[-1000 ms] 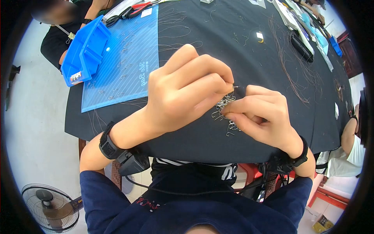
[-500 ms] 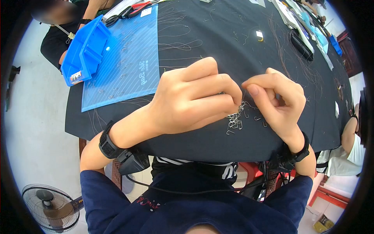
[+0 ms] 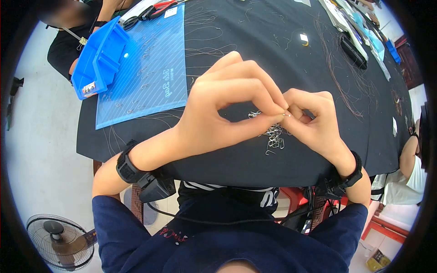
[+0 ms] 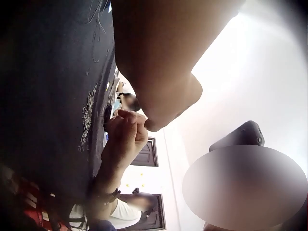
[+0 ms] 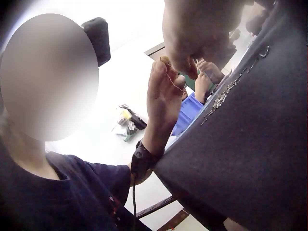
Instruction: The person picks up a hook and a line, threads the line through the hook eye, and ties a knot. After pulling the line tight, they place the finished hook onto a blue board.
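Over the black tabletop, my left hand point(image 3: 205, 109) and right hand point(image 3: 318, 120) meet fingertip to fingertip. A small shiny piece point(image 3: 287, 114) shows between them, pinched by my right thumb and finger. Thumb and forefinger of my left hand point(image 5: 163, 103) form a ring and pinch a thin pale line point(image 5: 172, 82), with a yellowish bit point(image 5: 165, 59) at the tips. Beneath the hands lies a loose pile of small metal hooks point(image 3: 274, 136), which also appears in the left wrist view point(image 4: 87, 118). My right fingers partly hide what they pinch.
To the left, a blue bin point(image 3: 98, 63) stands on a blue file bag point(image 3: 154, 86) with lined-up hooks and threads. Red-handled pliers point(image 3: 161, 8) lie behind. Brown threads point(image 3: 334, 68) and a black case point(image 3: 353, 51) are at the right. Other people sit around the table.
My right hand, apart from the left half a second ago, has come back left and down to meet it. The left hand's thumb and forefinger now form a visible ring.
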A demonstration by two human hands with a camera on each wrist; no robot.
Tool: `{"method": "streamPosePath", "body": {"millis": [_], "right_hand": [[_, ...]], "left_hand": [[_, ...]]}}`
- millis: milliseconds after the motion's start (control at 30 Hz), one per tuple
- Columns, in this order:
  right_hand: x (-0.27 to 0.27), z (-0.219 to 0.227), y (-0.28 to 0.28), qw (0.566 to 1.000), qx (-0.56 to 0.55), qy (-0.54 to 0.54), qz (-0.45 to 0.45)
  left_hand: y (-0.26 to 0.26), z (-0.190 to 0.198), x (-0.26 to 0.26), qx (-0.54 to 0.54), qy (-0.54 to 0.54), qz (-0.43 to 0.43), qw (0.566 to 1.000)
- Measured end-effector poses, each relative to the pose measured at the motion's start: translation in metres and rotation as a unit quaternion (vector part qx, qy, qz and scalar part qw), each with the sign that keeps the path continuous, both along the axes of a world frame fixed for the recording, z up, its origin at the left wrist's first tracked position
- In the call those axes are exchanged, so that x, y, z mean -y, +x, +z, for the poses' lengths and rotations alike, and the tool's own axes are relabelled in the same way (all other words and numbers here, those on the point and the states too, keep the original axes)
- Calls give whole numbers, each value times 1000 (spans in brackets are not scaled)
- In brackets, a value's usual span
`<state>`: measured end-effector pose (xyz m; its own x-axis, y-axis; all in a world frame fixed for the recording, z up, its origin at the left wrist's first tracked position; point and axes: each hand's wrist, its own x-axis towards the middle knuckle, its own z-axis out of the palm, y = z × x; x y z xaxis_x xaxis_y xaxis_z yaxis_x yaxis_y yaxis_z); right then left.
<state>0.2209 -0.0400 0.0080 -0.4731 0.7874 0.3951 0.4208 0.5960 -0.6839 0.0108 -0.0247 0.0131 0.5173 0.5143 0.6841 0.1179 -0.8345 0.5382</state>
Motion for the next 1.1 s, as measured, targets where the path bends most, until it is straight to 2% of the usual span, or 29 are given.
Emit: {"method": "streamPosePath", "body": {"millis": [67, 133, 200, 267, 367, 467, 500, 600, 700, 800, 900, 1000, 1067, 1100], "right_hand": [[0, 2, 0, 1000, 10, 2, -6], [2, 4, -2, 1000, -1, 8, -10], [3, 4, -3, 1000, -14, 13, -9], [2, 3, -2, 1000, -21, 10, 4], [1, 3, -1, 999, -14, -25, 44], [3, 0, -3, 993, -23, -38, 106], [4, 0, -3, 991, -26, -44, 123], [4, 6, -1, 997, -20, -31, 73], [5, 10, -7, 996, -69, -50, -26], [4, 9, -4, 997, -55, -51, -12], [6, 7, -8, 994, -52, -81, -46], [-6, 1, -1, 998, 30, 33, -49], [-4, 3, -2, 997, 16, -9, -79], [-4, 3, -2, 995, 9, -30, -94]], "left_hand": [[-2, -2, 0, 39, -113, -19, 993], [-2, -4, 1, 116, -250, -47, 960], [0, -2, -5, 220, -340, -119, 907], [-14, -4, -17, 256, -451, -140, 844], [-18, -10, -29, 353, -492, -147, 782], [-21, -4, -34, 384, -497, -133, 766], [-23, -3, -36, 394, -492, -119, 767], [-36, -2, -46, 418, -483, -143, 756], [-45, -2, -55, 422, -445, -116, 781], [-44, -2, -56, 410, -428, -88, 801], [-43, -2, -54, 396, -414, -57, 817], [-41, -1, -51, 379, -399, -28, 835], [-40, -1, -50, 381, -402, -30, 832], [-40, -1, -50, 375, -412, -63, 828]]}}
